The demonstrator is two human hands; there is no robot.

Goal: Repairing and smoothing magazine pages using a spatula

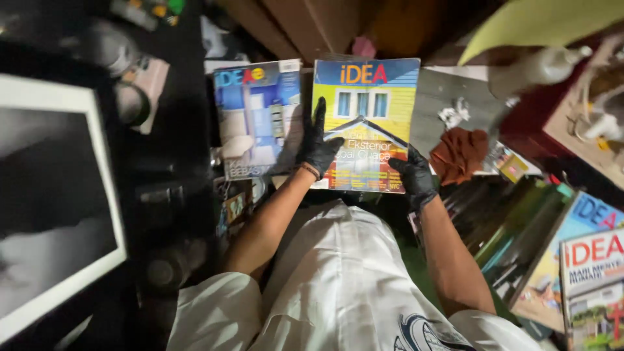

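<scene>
Two glossy magazines lie side by side at the centre of the head view: a yellow-and-blue magazine with a house front on its cover, held up by both hands, and just beside it at nine o'clock a blue-toned magazine showing a room interior, which lies flat and untouched. Both hands wear black gloves. The left hand lies on the yellow cover's left edge with its fingers stretched flat and upward, pressing rather than closing. The right hand grips the lower right corner, fingers curled round the edge with the thumb on the cover. At three o'clock from the held magazine a crumpled rust-brown cloth rests on a grey surface, with one small wad of white paper near it at twelve o'clock. Further toward four o'clock a leaning row of thin magazines and books stands spine-out, and two more magazines with bright covers overlap at the right edge. At one o'clock a white squeeze bottle lies on its side. A large white-framed panel fills the nine o'clock side. The person's white shirt blocks everything at six o'clock.
</scene>
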